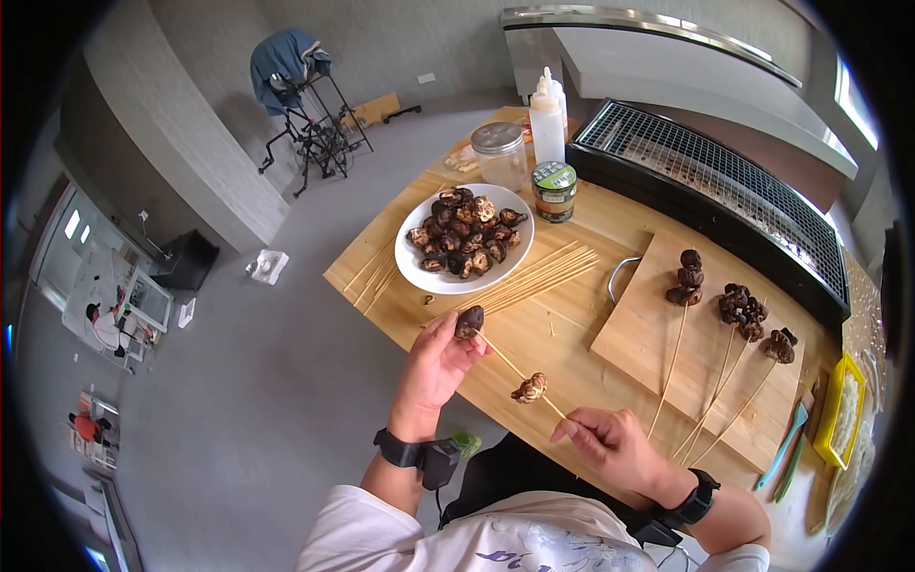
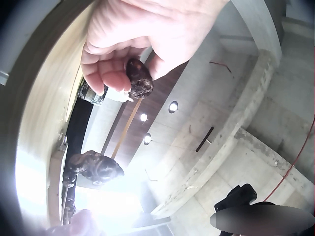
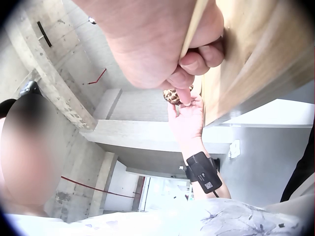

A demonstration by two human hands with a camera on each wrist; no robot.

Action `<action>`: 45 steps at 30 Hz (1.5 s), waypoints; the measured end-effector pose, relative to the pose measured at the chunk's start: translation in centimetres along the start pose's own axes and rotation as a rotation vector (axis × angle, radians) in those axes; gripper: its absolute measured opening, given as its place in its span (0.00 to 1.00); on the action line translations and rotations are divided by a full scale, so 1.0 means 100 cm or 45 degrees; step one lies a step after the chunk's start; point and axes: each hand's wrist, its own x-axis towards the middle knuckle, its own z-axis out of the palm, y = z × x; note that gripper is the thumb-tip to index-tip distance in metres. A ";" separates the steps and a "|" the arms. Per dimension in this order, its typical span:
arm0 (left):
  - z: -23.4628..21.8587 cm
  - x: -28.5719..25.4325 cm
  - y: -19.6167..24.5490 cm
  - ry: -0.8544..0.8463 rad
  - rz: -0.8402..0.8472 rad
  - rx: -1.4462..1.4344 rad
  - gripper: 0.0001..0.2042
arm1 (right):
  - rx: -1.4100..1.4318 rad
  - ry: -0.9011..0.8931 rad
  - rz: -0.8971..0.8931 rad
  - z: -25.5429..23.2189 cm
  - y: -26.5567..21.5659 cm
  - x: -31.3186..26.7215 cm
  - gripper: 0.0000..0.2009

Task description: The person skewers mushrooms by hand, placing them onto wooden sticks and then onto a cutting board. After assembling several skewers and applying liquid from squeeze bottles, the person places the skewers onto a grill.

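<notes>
The wooden bench (image 1: 577, 307) fills the middle and right of the frame, with a black grill (image 1: 715, 167) along its far side at upper right. On the right, a cutting board (image 1: 624, 329) bears skewered clusters of mushrooms (image 1: 737, 305), their bare ends toward the bottom of the frame, probably for easy lifting. The white plate (image 1: 406, 263) of loose mushrooms, upper centre, and the bundle of bare sticks (image 1: 548, 272) at its lower right lie, I judge, handy to the person. At lower centre, the right hand (image 1: 610, 446) grips the skewer (image 1: 500, 356) near its lower end, likely to control the push, while the left hand (image 1: 440, 367) holds a dark mushroom (image 1: 468, 322) between thumb and fingers, seemingly to steady it at the tip; how deeply it is pierced I cannot tell. The skewer slants between both hands, and a lighter mushroom (image 1: 530, 388) sits threaded partway along it, apart from either.
</notes>
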 end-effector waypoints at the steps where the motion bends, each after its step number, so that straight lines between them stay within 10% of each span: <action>1: 0.001 -0.001 -0.001 0.024 0.005 0.027 0.16 | -0.006 -0.002 0.003 0.000 0.000 0.000 0.07; 45: 0.034 -0.015 -0.014 -0.003 -0.099 0.193 0.10 | 0.015 0.065 -0.007 0.002 -0.003 -0.001 0.07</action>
